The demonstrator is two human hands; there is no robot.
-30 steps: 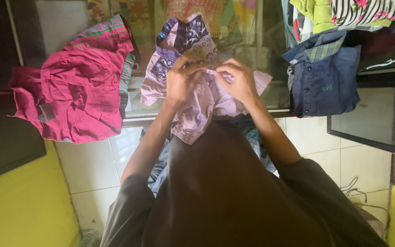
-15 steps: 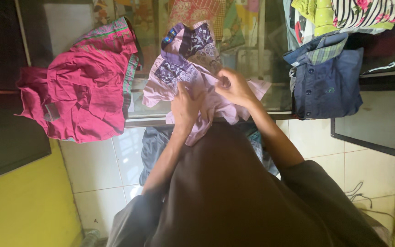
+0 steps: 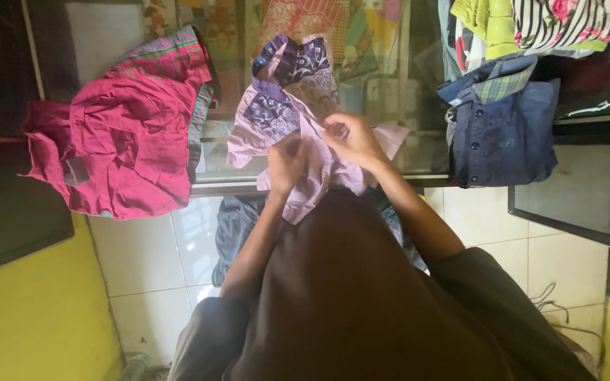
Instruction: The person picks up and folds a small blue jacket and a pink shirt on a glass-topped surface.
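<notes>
**Both hands on lilac shirt at glass counter**

Currently the lilac shirt (image 3: 298,127), with dark patterned panels at its collar end, lies on the glass counter (image 3: 213,185), its lower edge hanging over the front rim. Left hand (image 3: 287,164) rests on the cloth, fingers curled and closed on a fold of it. Right hand (image 3: 351,140) sits just beside the left, fingertips pinched shut on the fabric near the shirt's middle. Exact point of the pinch is hidden by the fingers. Crumpled pink garment (image 3: 118,130) lies on the counter to the left, well apart. Folded navy shirt (image 3: 506,127) lies to the right. White tiled floor (image 3: 150,254) below.
</notes>
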